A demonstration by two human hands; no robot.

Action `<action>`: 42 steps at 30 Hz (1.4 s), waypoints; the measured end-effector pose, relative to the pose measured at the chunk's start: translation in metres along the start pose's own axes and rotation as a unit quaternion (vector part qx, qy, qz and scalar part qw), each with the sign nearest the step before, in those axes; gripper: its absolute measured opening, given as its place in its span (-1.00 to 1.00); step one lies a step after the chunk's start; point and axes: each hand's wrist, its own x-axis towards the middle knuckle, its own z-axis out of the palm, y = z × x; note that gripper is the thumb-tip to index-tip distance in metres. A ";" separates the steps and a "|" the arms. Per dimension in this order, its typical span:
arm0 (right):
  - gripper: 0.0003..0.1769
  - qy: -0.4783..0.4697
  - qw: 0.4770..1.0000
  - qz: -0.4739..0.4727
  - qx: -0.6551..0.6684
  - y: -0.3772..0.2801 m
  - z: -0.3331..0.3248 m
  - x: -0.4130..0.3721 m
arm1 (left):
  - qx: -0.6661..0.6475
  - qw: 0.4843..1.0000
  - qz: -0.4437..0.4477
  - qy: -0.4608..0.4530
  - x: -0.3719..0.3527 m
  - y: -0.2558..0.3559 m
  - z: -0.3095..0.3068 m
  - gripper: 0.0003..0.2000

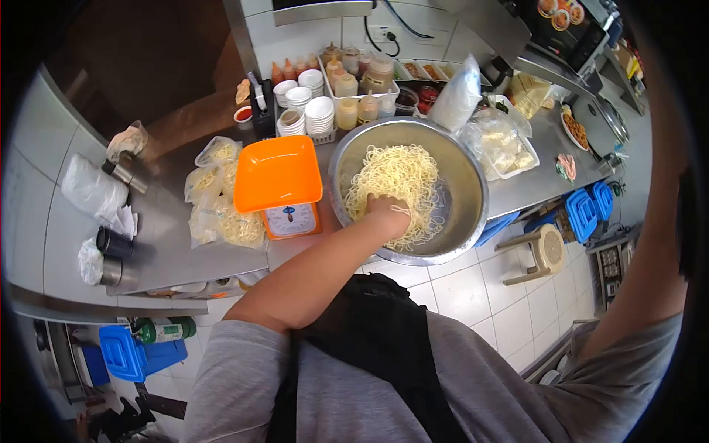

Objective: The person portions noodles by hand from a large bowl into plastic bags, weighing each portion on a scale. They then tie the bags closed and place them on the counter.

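My left hand [388,210] reaches into a heap of pale yellow noodles [399,173] in a large steel bowl [461,221]. Its fingers curl down among the strands and are partly buried, closed on some noodles. A few strands lie over the back of the hand. Left of the bowl stands a kitchen scale [290,219] with an orange pan [277,173] that holds nothing. Beside it lie several clear plastic bags of noodles [221,203]. My right arm is raised along the right edge, and its hand is out of the picture.
Behind the bowl are sauce bottles [346,85], stacked white cups [319,114] and a full white plastic bag [456,96]. To the right sits a white tray with plastic bags [502,144]. A beige stool [546,247] stands on the tiled floor below the steel counter [166,247].
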 end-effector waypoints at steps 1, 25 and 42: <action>-0.73 -0.008 1.000 0.004 0.009 0.000 0.007 0.001 | -0.004 1.000 -0.008 0.001 -0.003 -0.001 0.004 -0.78; -0.60 -0.495 0.848 0.037 -0.184 0.251 0.220 -0.253 | -0.337 0.886 -0.015 0.319 -0.208 -0.161 0.032 -0.71; -0.49 -0.374 0.816 0.359 -0.257 0.264 0.008 -0.220 | -0.409 0.862 -0.106 0.280 -0.231 -0.192 0.047 -0.68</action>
